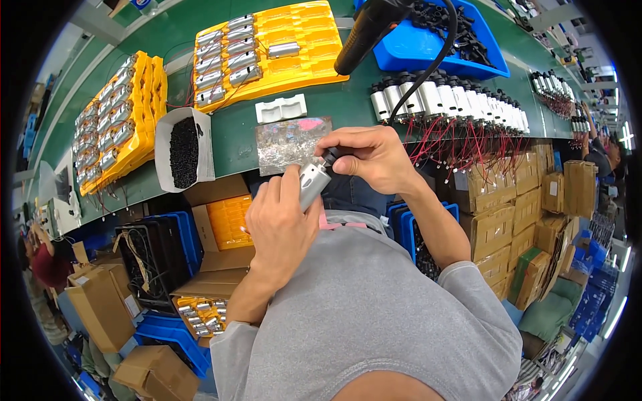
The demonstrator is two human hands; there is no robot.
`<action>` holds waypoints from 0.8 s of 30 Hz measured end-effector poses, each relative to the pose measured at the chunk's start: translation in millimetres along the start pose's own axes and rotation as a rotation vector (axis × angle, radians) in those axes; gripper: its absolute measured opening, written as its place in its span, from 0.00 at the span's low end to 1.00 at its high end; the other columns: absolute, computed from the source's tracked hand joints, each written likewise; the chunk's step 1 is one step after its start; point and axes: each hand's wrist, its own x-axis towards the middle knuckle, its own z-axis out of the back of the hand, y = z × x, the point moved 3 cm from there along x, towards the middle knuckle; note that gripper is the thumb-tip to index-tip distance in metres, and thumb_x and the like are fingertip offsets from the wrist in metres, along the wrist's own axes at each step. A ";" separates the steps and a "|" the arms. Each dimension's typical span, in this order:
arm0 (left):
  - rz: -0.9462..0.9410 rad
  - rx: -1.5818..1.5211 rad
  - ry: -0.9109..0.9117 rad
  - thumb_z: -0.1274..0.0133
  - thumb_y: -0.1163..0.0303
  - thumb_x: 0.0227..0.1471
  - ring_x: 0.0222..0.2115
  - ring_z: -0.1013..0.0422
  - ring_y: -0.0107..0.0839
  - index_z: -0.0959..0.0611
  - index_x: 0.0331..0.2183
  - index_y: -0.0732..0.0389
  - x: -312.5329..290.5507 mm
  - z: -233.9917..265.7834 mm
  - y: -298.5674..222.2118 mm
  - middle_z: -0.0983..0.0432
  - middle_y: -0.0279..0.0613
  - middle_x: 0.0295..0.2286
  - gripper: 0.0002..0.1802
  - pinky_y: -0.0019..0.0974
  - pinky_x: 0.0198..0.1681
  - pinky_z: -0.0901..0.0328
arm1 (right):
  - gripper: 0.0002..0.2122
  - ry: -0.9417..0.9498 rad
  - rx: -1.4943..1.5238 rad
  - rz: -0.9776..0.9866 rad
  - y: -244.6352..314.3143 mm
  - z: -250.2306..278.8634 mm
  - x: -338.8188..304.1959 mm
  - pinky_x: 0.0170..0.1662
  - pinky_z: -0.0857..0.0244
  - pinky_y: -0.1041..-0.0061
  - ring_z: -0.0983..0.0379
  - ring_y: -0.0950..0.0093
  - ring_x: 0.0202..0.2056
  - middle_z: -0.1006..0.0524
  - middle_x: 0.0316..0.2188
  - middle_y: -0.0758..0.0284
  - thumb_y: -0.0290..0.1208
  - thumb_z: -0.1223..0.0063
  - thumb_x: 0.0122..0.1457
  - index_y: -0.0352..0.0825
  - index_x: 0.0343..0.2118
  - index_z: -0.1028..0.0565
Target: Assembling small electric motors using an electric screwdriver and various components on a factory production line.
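Note:
My left hand is closed around a silver cylindrical motor, tilted with its shaft end up and to the right. With thumb and fingers my right hand pinches a small black plastic part at that shaft end; how far it sits on the shaft is hidden by the fingers. Both hands are just in front of the bench edge, beside a worn metal plate. Behind the plate lies a white grooved holder.
Yellow trays of silver motors stand at the back and left. A white box holds small black pieces. At right, rows of white motors with red wires line the bench below a blue bin of black parts. A black tool hangs above.

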 end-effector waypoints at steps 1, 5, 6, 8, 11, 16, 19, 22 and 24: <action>-0.036 0.096 -0.040 0.40 0.74 0.35 0.21 0.30 0.42 0.24 0.40 0.64 2.1 3.3 -3.7 0.30 0.46 0.22 0.24 0.40 0.25 0.36 | 0.14 0.000 0.000 0.001 1.9 -0.5 -0.5 0.41 0.32 0.80 0.29 0.80 0.37 0.23 0.37 0.67 0.17 0.42 0.49 0.28 0.41 0.24; -0.140 0.237 -0.179 0.42 0.79 0.31 0.21 0.31 0.40 0.22 0.42 0.59 2.7 4.8 -2.5 0.33 0.43 0.23 0.28 0.39 0.23 0.36 | 0.15 -0.099 0.097 -0.086 3.1 -1.4 -4.5 0.41 0.32 0.82 0.28 0.80 0.37 0.22 0.35 0.65 0.24 0.39 0.50 0.26 0.42 0.24; -0.173 0.259 -0.228 0.43 0.80 0.30 0.22 0.31 0.39 0.22 0.42 0.58 2.0 4.1 -1.5 0.34 0.43 0.24 0.29 0.38 0.23 0.36 | 0.16 -0.098 0.106 -0.100 1.9 -1.9 -5.2 0.41 0.32 0.82 0.29 0.81 0.37 0.22 0.35 0.65 0.23 0.39 0.49 0.27 0.42 0.24; -0.176 0.240 -0.253 0.43 0.81 0.29 0.22 0.31 0.39 0.21 0.42 0.57 2.2 -0.1 2.0 0.34 0.43 0.24 0.30 0.38 0.22 0.36 | 0.16 -0.099 0.126 -0.126 -0.4 -3.2 -6.4 0.39 0.32 0.84 0.29 0.82 0.36 0.22 0.35 0.65 0.22 0.39 0.49 0.27 0.43 0.24; -0.182 0.203 -0.298 0.44 0.81 0.29 0.24 0.31 0.39 0.21 0.42 0.55 -0.3 -6.4 6.6 0.34 0.44 0.24 0.30 0.37 0.21 0.36 | 0.16 -0.114 0.109 -0.140 -1.5 -6.7 -7.4 0.40 0.32 0.83 0.29 0.82 0.36 0.22 0.36 0.65 0.21 0.40 0.50 0.27 0.44 0.25; -0.115 0.145 -0.299 0.44 0.82 0.32 0.26 0.31 0.41 0.22 0.44 0.56 -4.3 -23.1 19.8 0.34 0.47 0.26 0.30 0.39 0.21 0.36 | 0.16 -0.090 -0.087 -0.281 -5.8 -8.2 -5.8 0.41 0.32 0.82 0.29 0.82 0.36 0.22 0.37 0.66 0.20 0.43 0.52 0.27 0.45 0.25; -0.013 0.083 -0.286 0.43 0.82 0.35 0.27 0.30 0.44 0.24 0.45 0.58 -10.1 -37.1 29.0 0.34 0.49 0.28 0.29 0.41 0.22 0.35 | 0.15 -0.054 -0.052 -0.268 -8.0 -11.0 -2.7 0.41 0.32 0.81 0.29 0.82 0.36 0.22 0.37 0.66 0.20 0.43 0.52 0.28 0.45 0.25; 0.032 0.068 -0.311 0.43 0.81 0.40 0.28 0.30 0.50 0.30 0.48 0.64 -16.5 -48.0 34.7 0.34 0.54 0.32 0.30 0.45 0.24 0.33 | 0.15 -0.057 -0.085 -0.263 -22.4 -13.7 5.3 0.41 0.32 0.81 0.28 0.82 0.36 0.21 0.37 0.65 0.20 0.43 0.52 0.28 0.45 0.25; 0.090 0.079 -0.258 0.43 0.79 0.41 0.28 0.30 0.51 0.31 0.48 0.66 -16.7 -49.8 33.1 0.35 0.55 0.33 0.29 0.45 0.25 0.33 | 0.16 -0.098 -0.179 -0.267 -33.1 -12.8 13.9 0.42 0.32 0.81 0.28 0.82 0.36 0.21 0.38 0.63 0.21 0.42 0.50 0.28 0.44 0.24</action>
